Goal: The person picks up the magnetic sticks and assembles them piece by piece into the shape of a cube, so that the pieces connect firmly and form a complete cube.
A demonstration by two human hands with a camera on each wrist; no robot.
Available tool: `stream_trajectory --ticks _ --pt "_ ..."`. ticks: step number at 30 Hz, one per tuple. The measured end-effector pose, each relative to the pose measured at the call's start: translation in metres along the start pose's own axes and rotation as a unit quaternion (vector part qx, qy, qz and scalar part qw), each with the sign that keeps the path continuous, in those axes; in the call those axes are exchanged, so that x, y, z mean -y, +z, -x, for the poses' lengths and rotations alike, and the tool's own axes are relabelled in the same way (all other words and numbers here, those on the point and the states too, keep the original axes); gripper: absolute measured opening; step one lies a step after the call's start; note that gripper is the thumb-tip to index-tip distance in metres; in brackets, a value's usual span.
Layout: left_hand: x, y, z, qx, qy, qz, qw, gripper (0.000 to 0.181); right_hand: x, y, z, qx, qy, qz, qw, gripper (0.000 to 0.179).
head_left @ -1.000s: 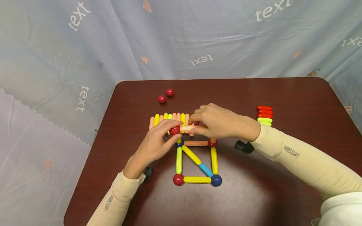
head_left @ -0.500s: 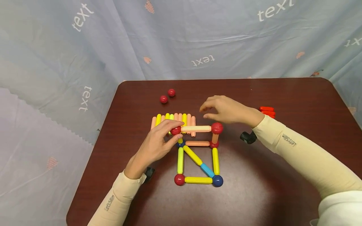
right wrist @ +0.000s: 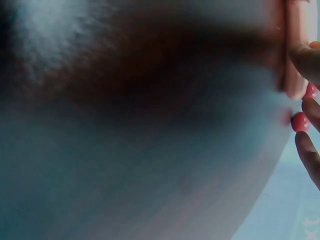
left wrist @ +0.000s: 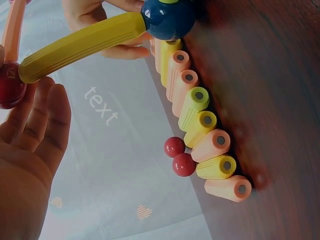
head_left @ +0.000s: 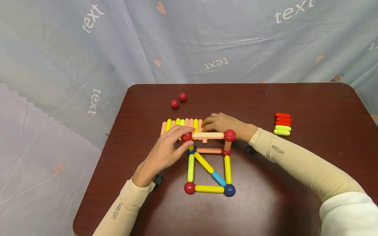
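Observation:
My left hand [head_left: 165, 149] pinches a red ball [head_left: 186, 136] at the raised left corner of a frame of magnetic rods and balls. From that ball a pale pink rod [head_left: 208, 135] runs across to another red ball [head_left: 230, 135], propped on an upright pink rod [head_left: 227, 146]. In the left wrist view a yellow rod [left wrist: 82, 47] links the pinched ball to a blue ball [left wrist: 168, 19]. My right hand [head_left: 225, 125] reaches to the rightmost pink rod [head_left: 204, 141] of a row behind the frame; its thumb overlaps a pink rod [right wrist: 295, 87] in the right wrist view. Its grip is partly hidden.
The frame's flat square has a yellow-and-blue diagonal [head_left: 219, 179] and a blue corner ball [head_left: 229, 190]. Two loose red balls [head_left: 174, 104] lie behind the row. Short red rods [head_left: 283, 119] and yellow-green rods [head_left: 282, 130] lie at the right. A curtain [head_left: 206, 39] hangs behind the table.
My right hand has let go of the raised pink rod's right side, drawn back, then lowered to the row's right end. My left hand stays at its red ball.

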State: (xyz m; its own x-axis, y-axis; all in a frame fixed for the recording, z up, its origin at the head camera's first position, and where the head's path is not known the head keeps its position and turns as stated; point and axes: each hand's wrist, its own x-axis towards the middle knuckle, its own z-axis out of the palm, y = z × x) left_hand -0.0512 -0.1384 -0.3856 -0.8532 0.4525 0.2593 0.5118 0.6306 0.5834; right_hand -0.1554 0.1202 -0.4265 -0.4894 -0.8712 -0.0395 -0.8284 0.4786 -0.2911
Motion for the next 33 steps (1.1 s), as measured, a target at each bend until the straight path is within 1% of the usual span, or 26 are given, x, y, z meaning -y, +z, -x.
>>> stream_trajectory --ticks 2,4,7,8,11,13,15,18,20,22,25,27,30,33 --pt "0.0 0.0 0.0 0.0 -0.001 0.002 1.0 0.051 0.0 0.003 -0.001 -0.01 -0.006 0.008 0.9999 0.094" --pt "0.0 0.0 -0.001 -0.002 -0.002 0.003 1.0 0.054 -0.001 0.006 0.0 -0.019 -0.007 0.019 0.9996 0.085" --pt "-0.001 0.001 -0.001 -0.005 -0.006 0.004 1.0 0.059 -0.003 0.009 0.002 -0.027 0.003 0.044 0.9986 0.064" --pt "-0.001 0.001 0.0 -0.007 -0.008 0.003 0.9999 0.061 -0.004 0.009 0.004 -0.027 0.008 0.051 0.9983 0.062" --pt "-0.001 0.002 0.0 -0.009 -0.013 0.003 0.9999 0.06 -0.009 0.008 0.012 -0.039 0.028 0.05 0.9976 0.043" --pt "-0.001 0.002 0.0 -0.009 -0.015 0.001 0.9998 0.059 -0.012 0.003 0.019 -0.062 0.045 0.037 0.9963 0.036" --pt "0.0 0.001 0.0 -0.007 -0.014 0.002 0.9999 0.057 -0.013 -0.005 0.026 -0.096 0.066 0.02 0.993 0.027" --pt "0.0 0.0 -0.001 -0.006 -0.01 0.005 0.9999 0.055 -0.009 -0.026 0.034 -0.153 0.101 -0.009 0.9831 0.027" --pt "0.001 0.0 -0.001 -0.005 -0.008 0.007 0.9999 0.054 -0.002 -0.041 0.038 -0.188 0.12 -0.033 0.9741 0.027" --pt "0.002 0.0 -0.001 -0.005 -0.008 0.007 0.9999 0.054 0.011 -0.055 0.042 -0.225 0.128 -0.053 0.9643 0.028" --pt "0.003 0.0 -0.001 -0.004 -0.01 0.009 0.9999 0.054 0.036 -0.067 0.047 -0.275 0.11 -0.074 0.9523 0.029" --pt "0.004 0.001 -0.001 -0.003 -0.01 0.012 0.9999 0.055 0.055 -0.067 0.05 -0.298 0.084 -0.076 0.9478 0.03" --pt "0.005 0.001 -0.002 -0.001 -0.005 0.014 0.9999 0.055 0.08 -0.058 0.055 -0.319 0.043 -0.058 0.9449 0.029" --pt "0.005 0.001 -0.003 0.0 0.001 0.014 0.9999 0.055 0.096 -0.049 0.058 -0.337 0.023 -0.026 0.941 0.027"
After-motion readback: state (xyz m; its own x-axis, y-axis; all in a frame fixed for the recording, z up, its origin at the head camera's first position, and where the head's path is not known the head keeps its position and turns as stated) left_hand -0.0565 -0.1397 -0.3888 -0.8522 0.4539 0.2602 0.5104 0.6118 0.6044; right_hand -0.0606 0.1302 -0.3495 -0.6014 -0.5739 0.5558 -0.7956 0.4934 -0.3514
